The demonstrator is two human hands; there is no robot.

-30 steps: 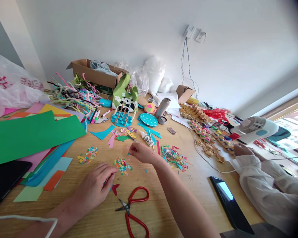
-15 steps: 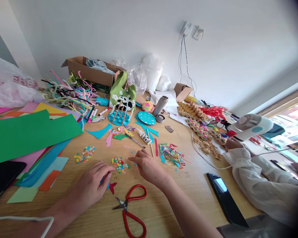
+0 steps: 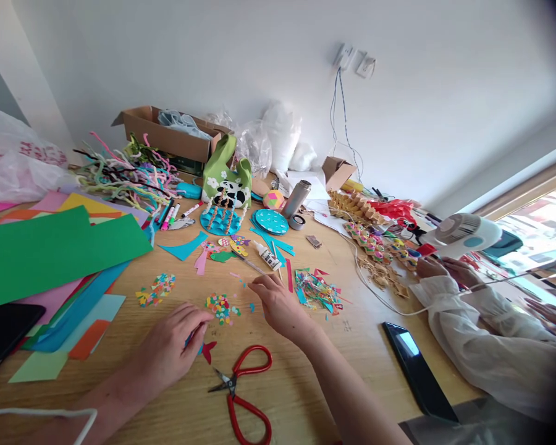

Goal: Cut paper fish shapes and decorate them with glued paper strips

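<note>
My left hand point(image 3: 173, 340) is closed over a blue paper fish point(image 3: 207, 352); its red tail sticks out past the thumb, and most of its body is hidden. Just beyond those fingers lies a pile of coloured paper dots point(image 3: 220, 308). My right hand point(image 3: 280, 309) is low over the table, right of the dots, fingers bent together; whatever is between the fingertips is too small to make out. Small blue paper bits point(image 3: 252, 307) lie by it. Red-handled scissors point(image 3: 232, 384) rest partly spread in front of me. A dot-covered paper fish point(image 3: 156, 290) lies to the left.
A white glue bottle point(image 3: 267, 256) lies beyond my right hand, near a heap of shredded paper point(image 3: 319, 290). Coloured paper sheets point(image 3: 60, 250) cover the left side. A phone point(image 3: 419, 371) lies at right, beside another person's white sleeves point(image 3: 467, 340).
My right hand has shifted slightly to the right, away from the dots, uncovering more blue bits. My left hand stays on the fish. The other person's second hand has come up near the fan.
</note>
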